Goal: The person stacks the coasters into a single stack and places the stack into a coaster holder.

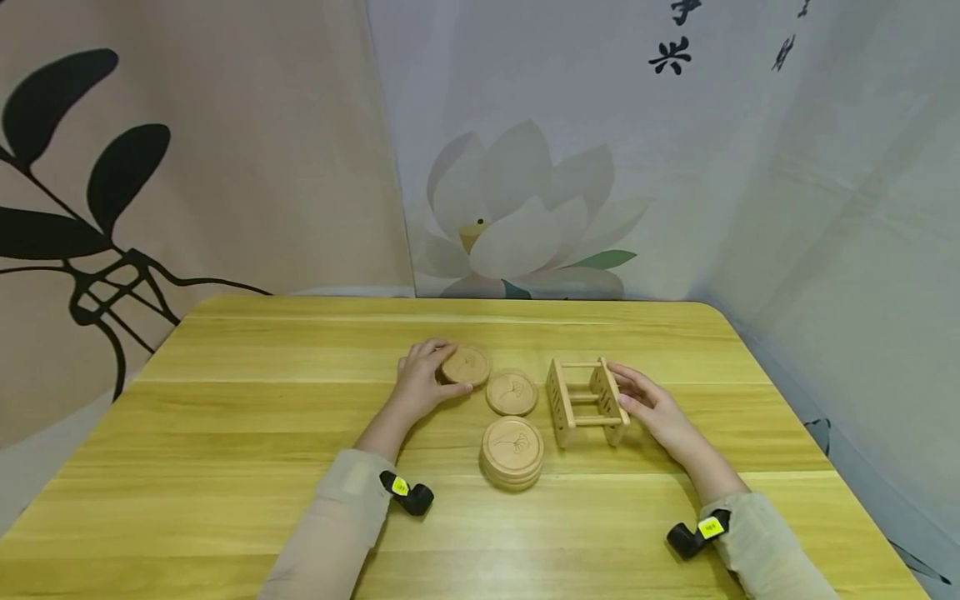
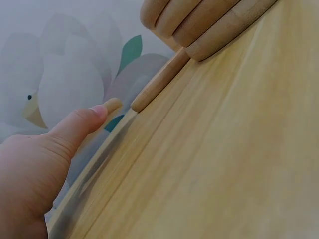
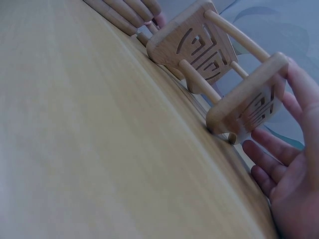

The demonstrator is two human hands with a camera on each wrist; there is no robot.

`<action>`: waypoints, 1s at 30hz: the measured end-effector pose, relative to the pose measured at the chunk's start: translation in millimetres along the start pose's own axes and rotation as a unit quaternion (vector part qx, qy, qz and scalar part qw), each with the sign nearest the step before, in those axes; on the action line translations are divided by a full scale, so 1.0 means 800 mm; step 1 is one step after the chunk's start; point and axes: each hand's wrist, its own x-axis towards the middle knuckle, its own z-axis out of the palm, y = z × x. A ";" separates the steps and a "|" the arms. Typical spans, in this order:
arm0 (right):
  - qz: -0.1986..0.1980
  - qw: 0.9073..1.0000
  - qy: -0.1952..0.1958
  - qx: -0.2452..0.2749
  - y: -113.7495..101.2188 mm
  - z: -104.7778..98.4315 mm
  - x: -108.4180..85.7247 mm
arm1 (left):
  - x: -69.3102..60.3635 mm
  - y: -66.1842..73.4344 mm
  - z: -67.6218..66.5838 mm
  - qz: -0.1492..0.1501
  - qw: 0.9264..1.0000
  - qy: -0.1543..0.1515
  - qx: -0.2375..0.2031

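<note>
My left hand (image 1: 423,383) holds a round wooden coaster (image 1: 467,367) between thumb and fingers. In the left wrist view the thumb meets the coaster's edge (image 2: 113,105); the other fingers are hidden. A second coaster (image 1: 512,392) lies flat beside it, and nearer me is a stack of coasters (image 1: 512,450), its top one engraved with a flower-like line design. On the right stands a wooden coaster rack (image 1: 588,398), with two cut-out side panels joined by rods. My right hand (image 1: 651,408) touches the outer face of its right panel, fingers loosely extended.
Everything lies on a wood-grain table (image 1: 225,433). Behind its far edge hangs a light cloth backdrop (image 1: 300,167) printed with a lotus and dark leaves. Each wrist wears a small black camera.
</note>
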 end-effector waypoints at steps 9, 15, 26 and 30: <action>0.004 1.000 -0.002 0.005 0.000 0.001 0.000 | -0.006 0.004 0.001 0.013 0.999 0.025 -0.015; 0.004 1.000 -0.002 0.004 0.000 0.001 0.000 | -0.011 0.008 0.001 0.026 0.999 0.041 -0.018; 0.003 1.000 0.002 0.007 0.002 0.000 0.001 | -0.020 0.020 0.003 0.031 0.997 0.060 -0.043; 0.003 1.000 0.002 0.008 0.002 0.000 0.001 | -0.023 0.026 0.003 0.031 0.996 0.066 -0.056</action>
